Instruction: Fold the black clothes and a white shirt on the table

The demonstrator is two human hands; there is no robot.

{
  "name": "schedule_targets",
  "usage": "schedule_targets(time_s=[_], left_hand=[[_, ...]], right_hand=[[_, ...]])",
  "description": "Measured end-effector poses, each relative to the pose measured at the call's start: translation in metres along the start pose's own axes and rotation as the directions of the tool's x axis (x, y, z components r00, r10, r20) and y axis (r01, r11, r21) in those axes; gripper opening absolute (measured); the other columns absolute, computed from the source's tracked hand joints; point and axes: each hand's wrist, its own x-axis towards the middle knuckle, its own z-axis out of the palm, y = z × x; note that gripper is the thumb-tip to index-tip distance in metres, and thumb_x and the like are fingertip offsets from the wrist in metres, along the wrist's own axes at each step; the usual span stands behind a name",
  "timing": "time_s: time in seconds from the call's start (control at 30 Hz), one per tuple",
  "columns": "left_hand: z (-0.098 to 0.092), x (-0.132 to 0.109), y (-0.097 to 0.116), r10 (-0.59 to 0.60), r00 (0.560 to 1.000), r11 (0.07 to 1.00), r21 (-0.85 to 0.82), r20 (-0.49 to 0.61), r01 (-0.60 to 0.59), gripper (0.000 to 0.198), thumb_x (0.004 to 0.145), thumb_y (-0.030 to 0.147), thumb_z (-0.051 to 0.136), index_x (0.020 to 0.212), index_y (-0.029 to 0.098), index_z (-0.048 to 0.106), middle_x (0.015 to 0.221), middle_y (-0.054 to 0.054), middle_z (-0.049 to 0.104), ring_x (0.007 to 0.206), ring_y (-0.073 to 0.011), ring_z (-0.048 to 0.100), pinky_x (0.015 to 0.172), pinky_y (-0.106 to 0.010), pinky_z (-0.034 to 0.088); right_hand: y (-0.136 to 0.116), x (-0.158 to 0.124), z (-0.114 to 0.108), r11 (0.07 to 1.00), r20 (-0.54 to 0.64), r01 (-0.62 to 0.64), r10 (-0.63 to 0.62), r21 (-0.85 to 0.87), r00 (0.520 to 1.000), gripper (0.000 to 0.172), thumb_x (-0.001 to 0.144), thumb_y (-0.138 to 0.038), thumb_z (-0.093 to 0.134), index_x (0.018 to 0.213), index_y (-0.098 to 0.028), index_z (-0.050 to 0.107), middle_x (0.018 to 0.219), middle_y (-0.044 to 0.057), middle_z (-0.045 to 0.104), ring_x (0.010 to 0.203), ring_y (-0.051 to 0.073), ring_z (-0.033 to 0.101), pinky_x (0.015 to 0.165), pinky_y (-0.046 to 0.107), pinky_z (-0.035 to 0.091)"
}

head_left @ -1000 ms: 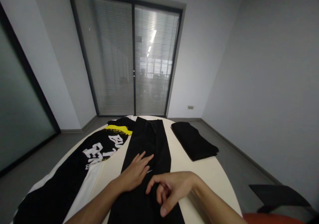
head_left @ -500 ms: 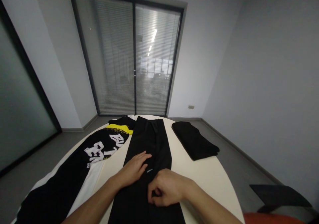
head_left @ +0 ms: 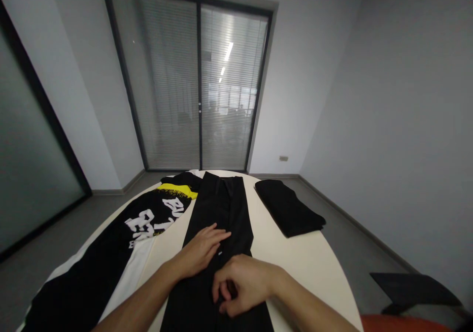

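Note:
A pair of black trousers [head_left: 223, 209] lies stretched lengthwise down the middle of a round white table [head_left: 295, 253]. My left hand [head_left: 202, 248] rests flat on the trousers with its fingers stretched out, beside a small white mark on the cloth. My right hand [head_left: 242, 282] sits on the trousers just nearer to me, its fingers curled in and pinching the black cloth.
A black, white and yellow printed garment [head_left: 121, 238] lies spread on the table's left side. A folded black garment [head_left: 288, 211] sits at the right rim. Glass doors with blinds [head_left: 195, 85] stand behind the table. A dark chair part [head_left: 410, 287] shows at lower right.
My right hand dropped from a loose raised curl onto the trousers and closed on the cloth, shifting slightly left. My left hand stayed flat, its fingers sliding a little to the right.

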Motion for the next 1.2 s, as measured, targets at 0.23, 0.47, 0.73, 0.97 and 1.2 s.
schedule_targets(time_s=[0.23, 0.47, 0.73, 0.97, 1.2], left_hand=[[-0.007, 0.0, 0.011, 0.023, 0.997, 0.997, 0.074, 0.07, -0.029, 0.046, 0.097, 0.022, 0.045, 0.139, 0.037, 0.055, 0.149, 0.002, 0.051, 0.145, -0.0269, 0.033, 0.119, -0.051, 0.03], [-0.022, -0.003, 0.031, 0.081, 0.982, 0.997, -0.03, 0.168, -0.077, 0.039, 0.095, 0.025, 0.05, 0.129, 0.04, 0.064, 0.141, 0.004, 0.058, 0.14, -0.0262, 0.041, 0.116, -0.048, 0.034], [-0.021, -0.003, 0.051, 0.134, 0.986, 0.991, -0.011, 0.099, -0.133, 0.039, 0.095, 0.028, 0.053, 0.133, 0.031, 0.061, 0.116, -0.005, 0.067, 0.118, -0.0248, 0.053, 0.106, -0.044, 0.041], [-0.009, -0.002, 0.053, 0.171, 0.98, 0.983, 0.045, 0.1, -0.177, 0.042, 0.094, 0.029, 0.058, 0.136, 0.03, 0.056, 0.119, -0.007, 0.058, 0.114, -0.0244, 0.052, 0.102, -0.042, 0.044], [-0.007, 0.001, 0.05, 0.174, 0.98, 0.983, 0.037, 0.093, -0.178, 0.042, 0.087, 0.028, 0.064, 0.13, 0.029, 0.062, 0.118, -0.006, 0.058, 0.114, -0.0252, 0.052, 0.101, -0.043, 0.043]], right_hand=[[0.025, -0.024, -0.036, 0.93, -0.407, -0.362, 0.304, -0.072, 0.861, 0.021, 0.086, -0.024, 0.056, 0.103, -0.022, 0.067, 0.078, -0.001, 0.069, 0.07, 0.013, 0.062, 0.068, 0.022, 0.042], [0.079, -0.034, -0.041, 0.724, -0.635, -0.689, 0.524, -0.019, 0.568, 0.038, 0.092, -0.034, 0.053, 0.125, -0.018, 0.061, 0.125, 0.012, 0.063, 0.107, 0.023, 0.064, 0.089, 0.029, 0.044], [0.099, -0.031, -0.037, 0.719, -0.654, -0.678, 0.588, 0.152, 0.477, 0.031, 0.089, -0.022, 0.056, 0.119, -0.02, 0.062, 0.097, 0.006, 0.072, 0.088, 0.019, 0.067, 0.076, 0.026, 0.045], [0.121, -0.027, -0.032, 0.8, -0.758, -0.597, 0.424, 0.059, 0.495, 0.033, 0.095, -0.021, 0.047, 0.124, -0.022, 0.061, 0.115, 0.007, 0.066, 0.097, 0.018, 0.066, 0.081, 0.026, 0.046], [0.112, -0.007, -0.054, 0.713, -0.68, -0.67, 0.389, -0.204, 0.621, 0.039, 0.102, -0.025, 0.036, 0.13, -0.027, 0.063, 0.113, 0.009, 0.065, 0.101, 0.02, 0.065, 0.085, 0.028, 0.045]])
